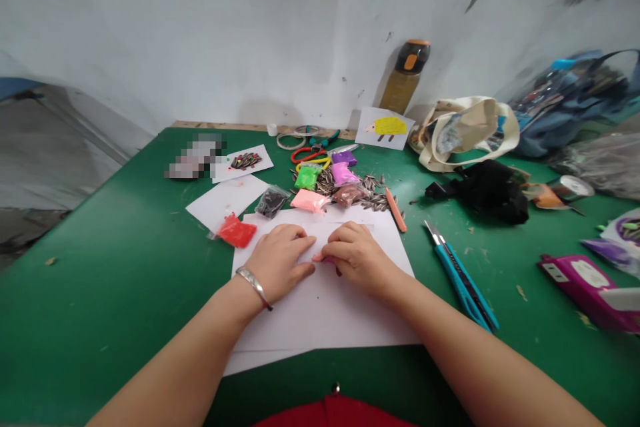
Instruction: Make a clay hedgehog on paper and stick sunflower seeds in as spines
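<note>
My left hand (280,259) rests on white paper (325,320), fingers and thumb apart, holding nothing. Opposite it, my right hand (359,255) has its fingers pressed down around a small pink piece (318,257) that looks like modelling clay. A darker reddish part shows beneath those fingers; the rest is covered. Just beyond the hands lie soft clay packets: red (238,231), black (272,201), peach (309,201), brown (349,195), green (307,177), pink (343,173) and purple (344,158). Striped sunflower seeds (377,201) are scattered among them.
An orange stick-like tool (395,209) and a blue utility knife (463,280) lie to the right. Two cards, one yellow-bodied animal (390,125) and one seed-covered (246,161), stand behind. A bottle (406,77), cloth bag (465,133) and magenta case (590,290) are around.
</note>
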### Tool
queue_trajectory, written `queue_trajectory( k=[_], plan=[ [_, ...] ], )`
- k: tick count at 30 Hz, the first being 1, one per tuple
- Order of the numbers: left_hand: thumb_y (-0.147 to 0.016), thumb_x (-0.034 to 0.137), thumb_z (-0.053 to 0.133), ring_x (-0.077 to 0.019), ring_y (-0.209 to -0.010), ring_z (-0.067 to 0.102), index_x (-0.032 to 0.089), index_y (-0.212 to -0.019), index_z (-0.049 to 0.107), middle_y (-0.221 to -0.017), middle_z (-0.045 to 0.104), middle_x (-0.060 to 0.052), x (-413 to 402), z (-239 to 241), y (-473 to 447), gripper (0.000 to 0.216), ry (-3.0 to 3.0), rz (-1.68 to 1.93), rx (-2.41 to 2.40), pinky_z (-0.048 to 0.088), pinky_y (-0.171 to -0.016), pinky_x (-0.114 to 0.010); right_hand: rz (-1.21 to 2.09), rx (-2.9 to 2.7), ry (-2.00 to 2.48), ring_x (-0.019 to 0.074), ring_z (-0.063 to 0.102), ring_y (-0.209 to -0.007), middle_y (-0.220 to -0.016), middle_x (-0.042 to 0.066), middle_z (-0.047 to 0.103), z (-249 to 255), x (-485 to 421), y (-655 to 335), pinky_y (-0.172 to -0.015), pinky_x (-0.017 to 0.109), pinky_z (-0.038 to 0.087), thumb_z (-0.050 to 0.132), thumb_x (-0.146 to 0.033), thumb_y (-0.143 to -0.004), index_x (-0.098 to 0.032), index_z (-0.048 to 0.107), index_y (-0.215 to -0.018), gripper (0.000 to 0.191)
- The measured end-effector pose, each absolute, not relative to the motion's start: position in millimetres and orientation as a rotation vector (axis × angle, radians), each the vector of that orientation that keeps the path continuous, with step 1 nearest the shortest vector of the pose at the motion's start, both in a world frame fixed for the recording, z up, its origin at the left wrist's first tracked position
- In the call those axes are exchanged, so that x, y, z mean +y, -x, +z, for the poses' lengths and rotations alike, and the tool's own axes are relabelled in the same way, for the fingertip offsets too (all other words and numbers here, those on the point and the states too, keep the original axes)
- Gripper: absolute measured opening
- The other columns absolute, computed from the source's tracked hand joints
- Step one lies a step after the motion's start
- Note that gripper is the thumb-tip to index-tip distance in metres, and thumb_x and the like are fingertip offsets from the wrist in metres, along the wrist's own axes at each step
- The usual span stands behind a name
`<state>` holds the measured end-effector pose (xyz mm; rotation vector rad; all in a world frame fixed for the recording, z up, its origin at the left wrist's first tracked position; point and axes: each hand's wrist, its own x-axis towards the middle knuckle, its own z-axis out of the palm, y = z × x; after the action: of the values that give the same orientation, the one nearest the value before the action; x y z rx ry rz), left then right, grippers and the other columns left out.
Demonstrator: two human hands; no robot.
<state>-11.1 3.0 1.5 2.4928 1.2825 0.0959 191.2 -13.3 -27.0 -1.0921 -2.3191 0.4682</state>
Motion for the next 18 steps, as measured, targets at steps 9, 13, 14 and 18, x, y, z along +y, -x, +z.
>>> queue_trajectory(
  k=[9, 13, 14, 18],
  plan=[
    [-0.081, 0.036, 0.061, -0.0254, -0.107, 0.049, 0.025, -0.115, 0.061, -0.112, 0.057, -0.006, 2.4, 2.2, 11.1, 0.036, -2.484, 0.068, 1.292, 0.041, -0.091, -0.038, 0.539, -2.296, 1.138, 0.0178, 0.049, -0.083, -0.083, 0.002, 0.063, -27.9, -10.2, -197.9, -0.075, 0.033, 0.033, 0.054, -0.004, -0.080, -0.026, 0.071, -0.087, 0.029],
    [-0.080, 0.034, 0.061, -0.0253, -0.107, 0.049, 0.025, -0.115, 0.060, -0.113, 0.057, -0.006, 2.2, 2.1, 10.8, 0.036, -2.478, 0.071, 1.297, 0.041, -0.091, -0.038, 0.570, -2.297, 1.128, 0.0184, 0.050, -0.083, -0.081, 0.002, 0.063, -28.1, -10.3, -198.3, -0.076, 0.033, 0.035, 0.055, -0.006, -0.080, -0.027, 0.072, -0.088, 0.028],
    [-0.080, 0.034, 0.060, -0.0254, -0.107, 0.049, 0.025, -0.115, 0.060, -0.114, 0.057, -0.006, 2.2, 1.9, 10.9, 0.036, -2.478, 0.075, 1.297, 0.040, -0.091, -0.038, 0.567, -2.300, 1.130, 0.0186, 0.051, -0.084, -0.080, 0.002, 0.063, -27.4, -10.1, -198.3, -0.076, 0.033, 0.035, 0.055, -0.005, -0.080, -0.027, 0.072, -0.087, 0.029],
    [-0.081, 0.034, 0.059, -0.0253, -0.107, 0.049, 0.024, -0.116, 0.060, -0.114, 0.056, -0.007, 1.6, 1.9, 10.9, 0.036, -2.471, 0.082, 1.295, 0.041, -0.092, -0.038, 0.565, -2.200, 1.173, 0.0185, 0.053, -0.082, -0.081, 0.004, 0.064, -21.9, -6.8, -203.3, -0.077, 0.033, 0.039, 0.052, -0.004, -0.079, -0.022, 0.069, -0.082, 0.025]
  ],
)
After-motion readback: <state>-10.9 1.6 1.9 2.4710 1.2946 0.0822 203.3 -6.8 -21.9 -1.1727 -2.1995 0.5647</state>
